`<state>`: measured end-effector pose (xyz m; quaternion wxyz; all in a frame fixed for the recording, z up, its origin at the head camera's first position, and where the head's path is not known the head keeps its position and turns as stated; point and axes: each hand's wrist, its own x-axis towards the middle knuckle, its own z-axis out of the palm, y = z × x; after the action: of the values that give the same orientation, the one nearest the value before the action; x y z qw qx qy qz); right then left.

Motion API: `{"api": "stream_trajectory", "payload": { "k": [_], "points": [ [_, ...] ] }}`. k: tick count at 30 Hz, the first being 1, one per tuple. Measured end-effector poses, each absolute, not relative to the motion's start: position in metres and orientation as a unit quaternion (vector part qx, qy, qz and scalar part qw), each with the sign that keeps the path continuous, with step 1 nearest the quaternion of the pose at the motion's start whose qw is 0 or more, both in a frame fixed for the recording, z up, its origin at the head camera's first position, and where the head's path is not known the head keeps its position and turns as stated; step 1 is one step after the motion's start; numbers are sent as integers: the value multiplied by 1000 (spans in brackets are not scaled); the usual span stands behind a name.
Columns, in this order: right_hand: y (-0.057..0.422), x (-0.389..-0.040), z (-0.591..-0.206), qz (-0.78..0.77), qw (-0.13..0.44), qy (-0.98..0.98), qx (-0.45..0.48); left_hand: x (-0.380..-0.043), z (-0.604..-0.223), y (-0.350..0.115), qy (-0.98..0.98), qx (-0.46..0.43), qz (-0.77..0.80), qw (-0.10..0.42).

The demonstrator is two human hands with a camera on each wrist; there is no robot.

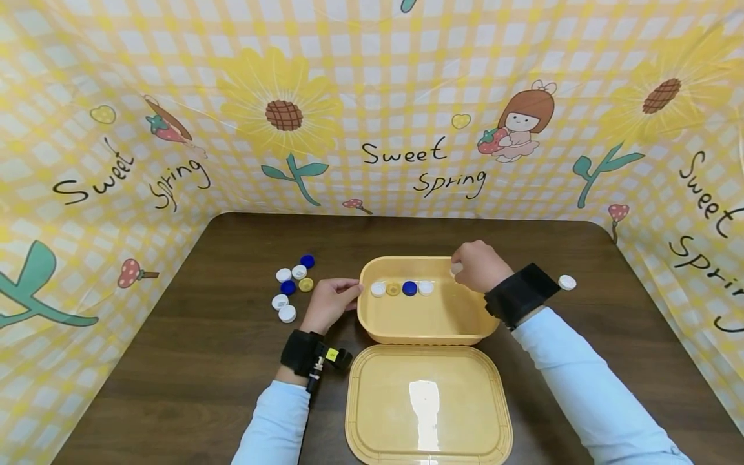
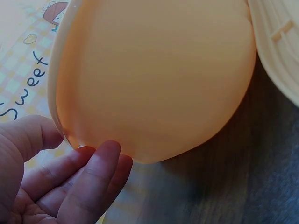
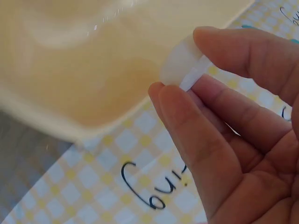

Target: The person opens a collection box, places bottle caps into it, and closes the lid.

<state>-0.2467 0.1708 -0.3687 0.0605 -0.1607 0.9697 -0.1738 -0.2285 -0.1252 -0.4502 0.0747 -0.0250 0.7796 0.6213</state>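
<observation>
A yellow plastic box (image 1: 459,316) stands at the middle of the table. In it lie a white cap (image 1: 378,289), a yellow cap (image 1: 392,289), a blue cap (image 1: 409,289) and another white cap (image 1: 426,288), side by side in a row. At the box's left end, my left hand (image 1: 328,303) holds the edge, thumb and fingertips against it. My right hand (image 1: 481,266) is over the box's far right corner. Between its thumb and fingers it pinches a white bottle cap (image 3: 180,60), plainly seen in the right wrist view.
Several loose white, blue and yellow caps (image 1: 287,288) lie left of the box. One white cap (image 1: 567,282) lies on the right, beyond my right wrist. The yellow lid (image 1: 383,407) is flat in front of the box. Patterned cloth (image 1: 372,116) surrounds the dark table (image 1: 174,361).
</observation>
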Motion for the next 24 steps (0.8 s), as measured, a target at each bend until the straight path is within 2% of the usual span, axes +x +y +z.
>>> {"api": "stream_trajectory", "payload": {
  "k": [12,24],
  "points": [
    [147,-258,-394,-148,84,969,-177,-229,-450,-125,779,-24,623,72],
    [145,-260,-407,-144,69,966,-201,-228,-450,-126,773,-16,630,72]
  ]
}}
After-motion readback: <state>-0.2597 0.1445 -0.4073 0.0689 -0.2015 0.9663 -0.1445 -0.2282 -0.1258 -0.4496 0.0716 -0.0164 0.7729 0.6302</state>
